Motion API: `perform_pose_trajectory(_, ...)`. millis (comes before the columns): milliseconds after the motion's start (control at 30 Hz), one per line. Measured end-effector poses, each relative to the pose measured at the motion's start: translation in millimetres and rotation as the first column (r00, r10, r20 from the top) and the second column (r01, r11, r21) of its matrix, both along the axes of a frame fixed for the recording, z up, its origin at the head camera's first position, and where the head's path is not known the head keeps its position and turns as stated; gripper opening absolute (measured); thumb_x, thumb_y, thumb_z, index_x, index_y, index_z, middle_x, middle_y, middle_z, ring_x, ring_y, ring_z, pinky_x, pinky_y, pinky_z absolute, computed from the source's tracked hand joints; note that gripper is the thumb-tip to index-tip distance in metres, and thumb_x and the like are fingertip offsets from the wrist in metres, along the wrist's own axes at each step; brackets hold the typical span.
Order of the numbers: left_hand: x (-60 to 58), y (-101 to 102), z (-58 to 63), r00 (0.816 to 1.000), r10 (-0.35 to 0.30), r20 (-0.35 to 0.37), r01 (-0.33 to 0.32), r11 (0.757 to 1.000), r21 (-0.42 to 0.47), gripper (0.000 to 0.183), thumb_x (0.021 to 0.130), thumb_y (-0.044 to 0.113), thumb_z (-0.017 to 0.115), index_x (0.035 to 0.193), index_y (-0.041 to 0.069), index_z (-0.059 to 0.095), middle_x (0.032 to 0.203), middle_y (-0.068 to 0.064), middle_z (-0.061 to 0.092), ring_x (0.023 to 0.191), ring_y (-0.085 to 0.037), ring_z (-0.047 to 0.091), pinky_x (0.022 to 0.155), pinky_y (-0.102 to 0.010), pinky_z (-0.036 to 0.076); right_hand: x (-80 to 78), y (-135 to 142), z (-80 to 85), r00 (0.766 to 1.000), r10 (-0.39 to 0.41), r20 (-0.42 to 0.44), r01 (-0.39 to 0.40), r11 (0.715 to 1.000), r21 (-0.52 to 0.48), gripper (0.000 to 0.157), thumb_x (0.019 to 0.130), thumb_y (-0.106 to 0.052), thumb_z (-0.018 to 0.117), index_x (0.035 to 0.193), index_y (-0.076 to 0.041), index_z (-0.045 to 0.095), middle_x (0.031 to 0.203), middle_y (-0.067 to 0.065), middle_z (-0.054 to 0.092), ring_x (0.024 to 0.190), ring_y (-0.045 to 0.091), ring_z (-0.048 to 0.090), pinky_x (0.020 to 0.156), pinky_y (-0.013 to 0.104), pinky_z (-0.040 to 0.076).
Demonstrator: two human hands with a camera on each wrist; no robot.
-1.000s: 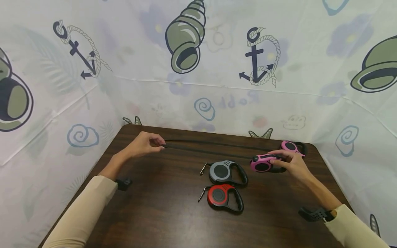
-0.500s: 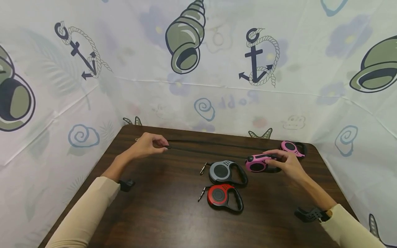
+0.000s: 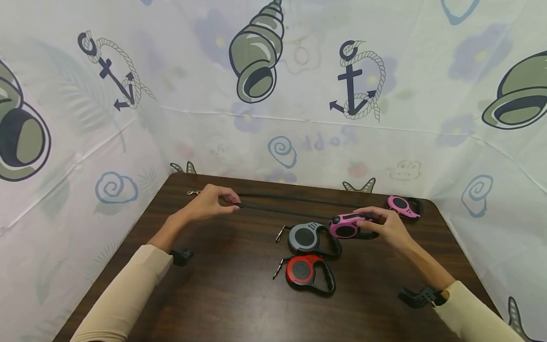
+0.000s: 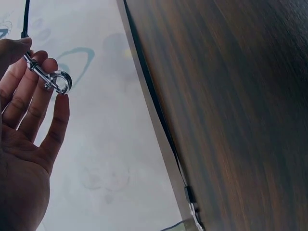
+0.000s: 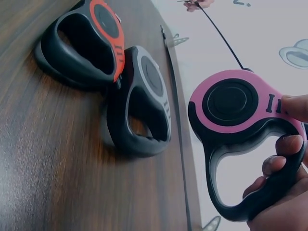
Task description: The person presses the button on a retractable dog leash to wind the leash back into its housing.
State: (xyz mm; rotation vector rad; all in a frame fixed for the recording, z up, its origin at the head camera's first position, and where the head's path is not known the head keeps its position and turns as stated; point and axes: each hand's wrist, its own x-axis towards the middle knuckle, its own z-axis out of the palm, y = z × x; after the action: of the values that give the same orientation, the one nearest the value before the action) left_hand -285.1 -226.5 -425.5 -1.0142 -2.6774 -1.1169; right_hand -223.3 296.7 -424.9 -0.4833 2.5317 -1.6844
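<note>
My left hand [image 3: 215, 202] pinches the end of a black leash cord [image 3: 284, 211] between thumb and fingers. A silver snap clip [image 4: 50, 77] at that end lies across the fingers in the left wrist view. The cord runs straight to a pink and black retractable leash [image 3: 344, 228], held above the table by my right hand [image 3: 386, 228]. In the right wrist view, fingers wrap its black handle [image 5: 274, 192] and the thumb lies near the pink casing's ribs. The raised leash overlaps the handle of the grey leash [image 3: 304, 236] in the head view.
A red retractable leash [image 3: 300, 270] lies just nearer than the grey one, both with short clips. At the back right rests another pink leash [image 3: 400, 205]. Its cord [image 3: 295, 198] stretches along the back edge to a clip [image 3: 193, 192]. Patterned cloth [image 3: 205, 133] surrounds the table.
My right hand has moved left with the pink leash, and my left hand has shifted right. The cord between them is shorter. The clip at the back left has come into sight.
</note>
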Motion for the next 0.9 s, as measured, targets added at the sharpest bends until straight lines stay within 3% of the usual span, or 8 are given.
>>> perform_pose_trajectory(367,1.6,18.5,-1.9,0.998,-0.066,0.004,0.065,0.997,0.046,0.016,0.088,0.001,0.084,0.1,0.01,0.077,0.09,0.006,0.078,0.085,-0.013,0.075,0.082,-0.053,0.062,-3.0,-17.6,-1.4,1.0,0.017,-0.024,-0.017,1.0,-0.003,0.033,0.1,-0.014,0.075,0.13,0.0,0.071,0.099,-0.003,0.077,0.081,0.017,0.066,0.068,0.027,0.053)
perform_pose_trajectory(467,1.2,22.9,-3.2,0.998,-0.065,0.014,0.064,0.997,0.042,0.015,0.089,0.003,0.084,0.1,0.01,0.077,0.09,0.006,0.078,0.085,-0.012,0.075,0.083,-0.05,0.062,-4.4,-21.4,-2.0,0.999,0.033,-0.029,-0.033,0.999,-0.005,0.032,0.1,-0.013,0.074,0.129,0.0,0.072,0.102,-0.002,0.078,0.084,0.023,0.069,0.07,0.027,0.056)
perform_pose_trajectory(633,-0.1,29.2,-5.4,0.997,-0.072,0.015,0.072,0.997,0.028,0.014,0.09,0.007,0.084,0.101,0.012,0.077,0.092,0.008,0.078,0.088,-0.01,0.075,0.084,-0.042,0.062,-4.9,-27.9,-2.4,0.999,0.038,-0.037,-0.038,0.999,0.0,0.031,0.1,-0.015,0.075,0.128,-0.002,0.073,0.105,0.002,0.079,0.085,0.019,0.07,0.072,0.026,0.057)
perform_pose_trajectory(900,1.1,42.7,-7.1,0.995,-0.099,0.03,0.097,0.993,0.069,0.013,0.09,0.004,0.083,0.1,0.01,0.077,0.091,0.003,0.079,0.086,-0.012,0.075,0.083,-0.05,0.062,-6.1,-38.0,-3.9,0.999,0.048,-0.019,-0.048,0.998,-0.031,0.033,0.1,-0.014,0.075,0.129,-0.001,0.072,0.105,0.003,0.077,0.086,0.014,0.069,0.074,0.027,0.058)
